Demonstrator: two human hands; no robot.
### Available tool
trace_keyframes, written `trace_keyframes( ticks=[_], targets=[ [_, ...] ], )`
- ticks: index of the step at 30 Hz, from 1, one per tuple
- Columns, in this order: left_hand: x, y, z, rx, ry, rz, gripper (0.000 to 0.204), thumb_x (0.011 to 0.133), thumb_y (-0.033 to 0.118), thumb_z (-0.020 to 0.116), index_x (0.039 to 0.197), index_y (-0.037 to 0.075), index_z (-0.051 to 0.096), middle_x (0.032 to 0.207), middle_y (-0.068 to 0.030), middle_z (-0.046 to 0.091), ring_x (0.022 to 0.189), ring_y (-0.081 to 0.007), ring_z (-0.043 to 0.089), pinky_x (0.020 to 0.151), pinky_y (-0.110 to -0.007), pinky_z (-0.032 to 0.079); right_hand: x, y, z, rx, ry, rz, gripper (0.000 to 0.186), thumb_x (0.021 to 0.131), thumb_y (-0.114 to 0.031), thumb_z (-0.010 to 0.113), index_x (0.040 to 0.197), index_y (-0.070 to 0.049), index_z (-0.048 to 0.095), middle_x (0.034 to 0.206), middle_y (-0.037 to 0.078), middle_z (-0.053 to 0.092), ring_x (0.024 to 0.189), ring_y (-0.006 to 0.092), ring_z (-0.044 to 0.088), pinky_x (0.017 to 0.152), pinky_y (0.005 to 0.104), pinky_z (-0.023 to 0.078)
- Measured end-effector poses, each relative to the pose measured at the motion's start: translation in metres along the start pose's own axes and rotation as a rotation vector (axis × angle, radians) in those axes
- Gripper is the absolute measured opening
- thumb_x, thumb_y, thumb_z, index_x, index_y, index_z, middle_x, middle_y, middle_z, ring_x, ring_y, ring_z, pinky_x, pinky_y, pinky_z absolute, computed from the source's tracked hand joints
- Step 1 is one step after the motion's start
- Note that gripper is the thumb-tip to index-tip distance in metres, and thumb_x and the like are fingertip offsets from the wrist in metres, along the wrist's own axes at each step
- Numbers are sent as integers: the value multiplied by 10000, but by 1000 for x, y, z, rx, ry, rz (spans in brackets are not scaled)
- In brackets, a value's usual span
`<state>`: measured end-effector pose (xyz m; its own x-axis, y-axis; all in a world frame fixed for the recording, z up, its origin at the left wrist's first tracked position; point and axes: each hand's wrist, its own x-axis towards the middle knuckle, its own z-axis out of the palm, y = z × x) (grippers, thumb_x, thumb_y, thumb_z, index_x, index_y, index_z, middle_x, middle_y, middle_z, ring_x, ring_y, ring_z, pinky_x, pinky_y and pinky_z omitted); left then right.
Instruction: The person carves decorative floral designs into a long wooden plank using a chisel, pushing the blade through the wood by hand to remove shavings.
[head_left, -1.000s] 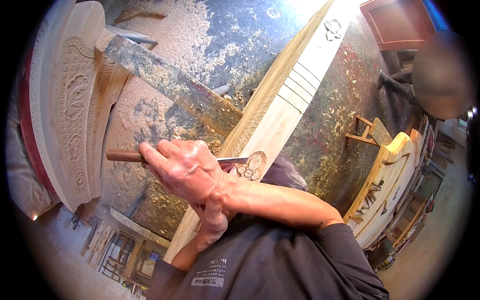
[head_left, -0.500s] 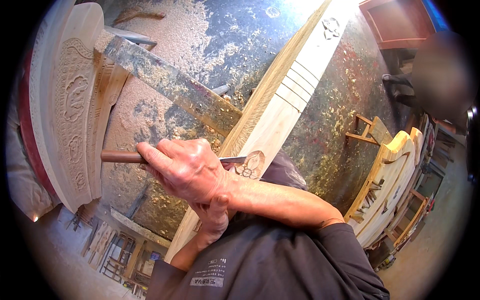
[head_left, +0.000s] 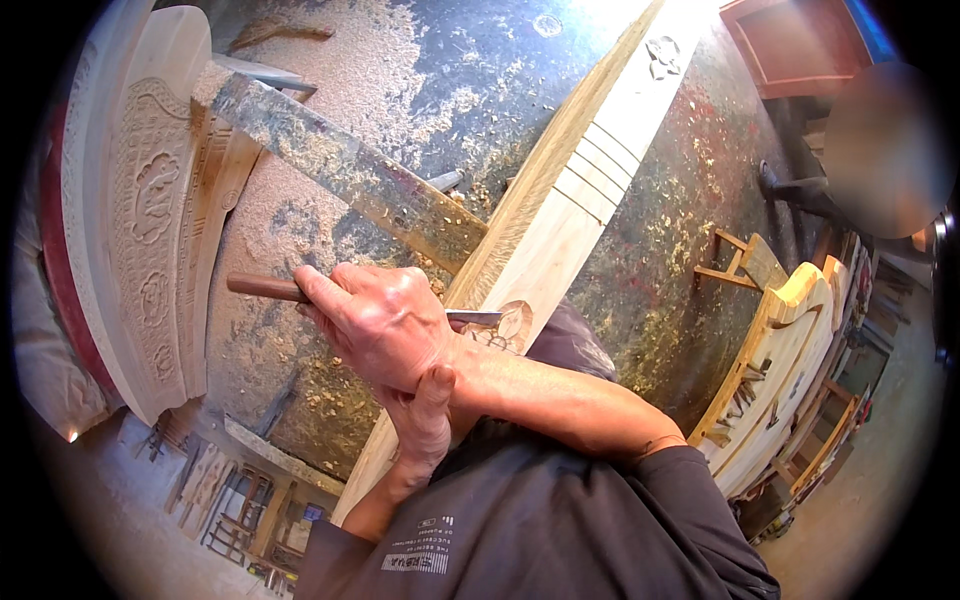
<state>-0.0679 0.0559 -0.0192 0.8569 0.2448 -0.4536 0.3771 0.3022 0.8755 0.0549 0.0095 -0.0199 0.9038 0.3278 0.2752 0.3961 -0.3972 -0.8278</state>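
My right hand (head_left: 385, 320) is wrapped round the brown wooden handle of a carving chisel (head_left: 262, 287), whose end sticks out to the left. The metal blade (head_left: 474, 317) shows on the other side of the hand, its tip by a carved flower (head_left: 513, 325) on a long pale wooden beam (head_left: 550, 240). My left hand (head_left: 425, 425) is tucked beneath the right one, its thumb up against the right wrist. Its other fingers are hidden, so what they close on does not show. My right forearm crosses over the beam and covers part of the flower.
A board (head_left: 340, 155) runs from the beam to a large carved panel (head_left: 150, 220) at left. Sawdust and chips lie on the dark floor (head_left: 660, 290). At right stand a small wooden stool (head_left: 745, 262) and a workbench with several tools (head_left: 770, 380). A person (head_left: 800, 190) is at far right.
The chisel and both hands have shifted slightly right. The handle's end has risen in the picture and the blade tip has slid a little further over the flower. The person at far right has moved.
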Motion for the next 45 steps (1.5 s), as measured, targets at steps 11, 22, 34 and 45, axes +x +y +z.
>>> trace_keyframes(
  ticks=[11, 22, 34, 45],
  targets=[
    [-8, 10, 8, -128, -39, -65, 996, 895, 556, 787, 1559, -44, 350, 1464, -184, 542, 1324, -293, 573, 1114, -436, 483, 4, -10, -6, -54, -107, -61, 476, 847, -118, 667, 1278, 79, 617, 825, 105, 589, 726, 268, 679, 596, 395, 564],
    [-11, -10, -2, 3, 46, 60, 1083, 848, 635, 826, 1551, -32, 343, 1450, -176, 532, 1309, -279, 568, 1105, -430, 482, 4, -11, -11, 45, 36, -123, 414, 850, -113, 723, 1225, 32, 625, 783, 77, 560, 657, 245, 661, 521, 386, 545],
    [-7, 2, -1, 115, -93, 8, 1255, 812, 767, 790, 1603, -23, 220, 1534, -159, 418, 1411, -254, 441, 1162, -411, 401, 10, -7, -20, 116, 171, -34, 324, 895, -132, 795, 1200, -79, 697, 702, 43, 525, 546, 232, 597, 461, 373, 495],
    [1, 4, 1, 40, -71, -48, 1192, 843, 684, 811, 1600, -52, 257, 1534, -157, 457, 1420, -274, 468, 1188, -426, 392, 6, 1, -9, -74, 145, -7, 333, 913, -157, 755, 1219, -43, 691, 712, 44, 516, 552, 206, 603, 464, 370, 478]
  ],
)
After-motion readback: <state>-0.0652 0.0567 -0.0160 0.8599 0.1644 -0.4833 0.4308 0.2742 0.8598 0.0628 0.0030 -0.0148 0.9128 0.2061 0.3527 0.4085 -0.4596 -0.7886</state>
